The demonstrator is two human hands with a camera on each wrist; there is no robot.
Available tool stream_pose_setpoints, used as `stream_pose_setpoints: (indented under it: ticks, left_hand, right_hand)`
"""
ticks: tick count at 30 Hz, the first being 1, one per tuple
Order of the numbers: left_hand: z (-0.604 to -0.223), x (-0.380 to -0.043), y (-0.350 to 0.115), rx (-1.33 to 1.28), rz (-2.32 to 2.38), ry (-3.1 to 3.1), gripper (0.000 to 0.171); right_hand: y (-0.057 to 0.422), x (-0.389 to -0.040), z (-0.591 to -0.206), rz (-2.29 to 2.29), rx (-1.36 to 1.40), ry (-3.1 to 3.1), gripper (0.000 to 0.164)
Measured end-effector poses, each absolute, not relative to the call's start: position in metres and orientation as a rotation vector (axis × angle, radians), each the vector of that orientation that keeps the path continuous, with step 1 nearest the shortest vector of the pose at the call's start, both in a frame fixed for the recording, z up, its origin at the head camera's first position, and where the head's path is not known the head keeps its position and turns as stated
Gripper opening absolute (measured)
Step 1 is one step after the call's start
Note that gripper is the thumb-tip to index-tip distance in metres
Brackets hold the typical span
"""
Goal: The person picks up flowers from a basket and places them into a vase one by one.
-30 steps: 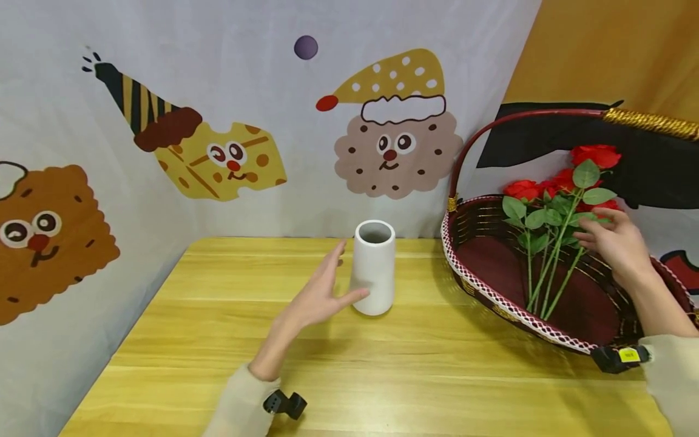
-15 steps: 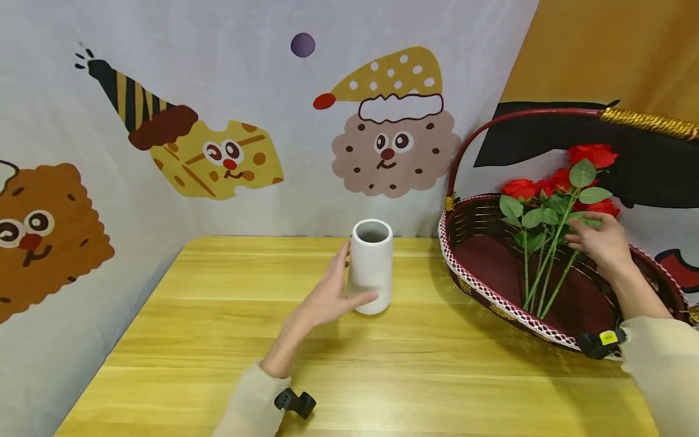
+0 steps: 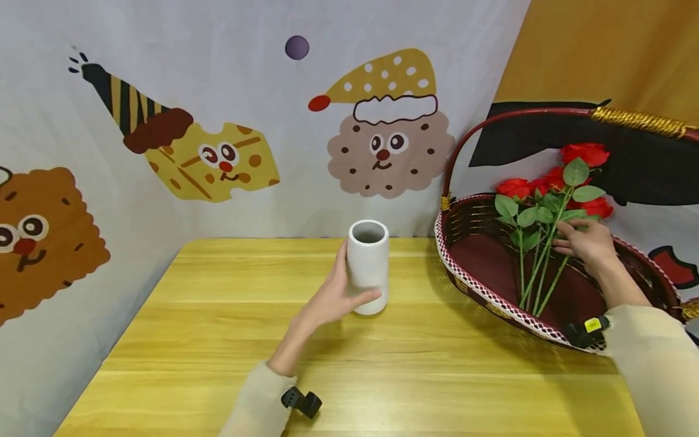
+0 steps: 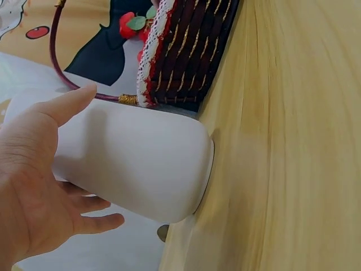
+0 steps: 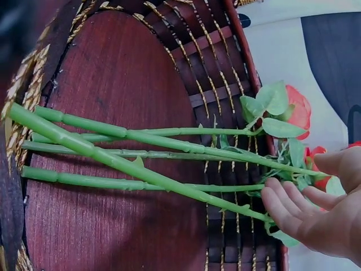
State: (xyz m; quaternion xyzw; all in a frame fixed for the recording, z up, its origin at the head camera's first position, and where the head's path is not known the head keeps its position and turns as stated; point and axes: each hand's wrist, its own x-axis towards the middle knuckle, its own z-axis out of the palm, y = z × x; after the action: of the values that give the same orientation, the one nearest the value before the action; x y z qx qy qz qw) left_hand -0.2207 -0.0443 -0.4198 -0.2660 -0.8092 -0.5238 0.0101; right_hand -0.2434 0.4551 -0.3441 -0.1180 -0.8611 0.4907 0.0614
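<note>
A white cylindrical vase (image 3: 369,270) stands upright on the wooden table. My left hand (image 3: 330,297) lies against its left side, thumb across the front and fingers reaching behind; in the left wrist view those fingers (image 4: 98,223) are extended, not wrapped tightly round it. Several red artificial roses (image 3: 584,155) with green leaves lean inside a dark wicker basket (image 3: 480,297). At the upper part of their stems is my right hand (image 3: 591,244). In the right wrist view, its fingertips (image 5: 271,192) meet or nearly meet one green stem (image 5: 141,172), with the thumb held apart.
The basket's tall arched handle (image 3: 508,118), wound with gold at the top, rises over the flowers. Behind the table (image 3: 218,340) hangs a cloth backdrop (image 3: 240,54) printed with cartoon snacks. A black wrist camera (image 3: 302,402) sits on the left sleeve.
My left hand has come in from the left and closed the gap to the vase. The right hand has shifted left and slightly down, closer to the rose stems. The vase and roses look undisturbed.
</note>
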Motion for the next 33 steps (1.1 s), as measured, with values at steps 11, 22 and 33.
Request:
stream_pose_setpoints:
  ticks: [11, 22, 33]
  left_hand:
    - [-0.425, -0.225, -0.035, -0.806, -1.696, -2.411, 0.115]
    - [-0.425, -0.226, -0.033, -0.799, -1.701, -2.426, 0.11]
    - [-0.429, -0.227, -0.032, -0.802, -1.614, -2.421, 0.114]
  right_hand:
    - [0.457, -0.248, -0.348, 1.641, -0.349, -2.584, 0.059]
    - [0.46, -0.247, -0.349, 1.939, -0.362, -2.284, 0.016]
    - [0.456, -0.249, -0.346, 1.912, -0.409, -2.235, 0.013]
